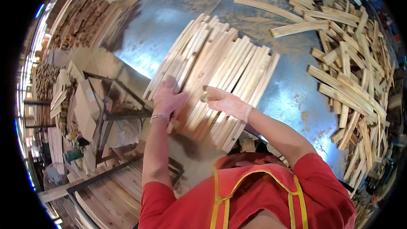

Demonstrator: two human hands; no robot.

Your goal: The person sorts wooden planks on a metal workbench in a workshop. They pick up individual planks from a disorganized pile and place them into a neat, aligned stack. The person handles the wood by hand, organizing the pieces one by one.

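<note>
A row of pale wooden strips (216, 68) lies side by side on a shiny metal tabletop (292, 55), the near ends reaching past its front edge. My left hand (168, 99), in a pinkish glove, rests on the near left part of the row with fingers apart and thumb out to the right. Over the middle of the row is my right hand (228, 103), gloved as well, its darkened fingertips pointing left and its fingers stretched out. No strip shows gripped in either hand. Whether the right fingertips touch the wood, I cannot tell.
A jumbled heap of wooden strips (352, 80) covers the table's right side, with more at the far right. Sawdust lies on the metal. At left stand a dark metal frame (101, 118) and stacked timber (78, 21). Wide boards (114, 195) lie at lower left.
</note>
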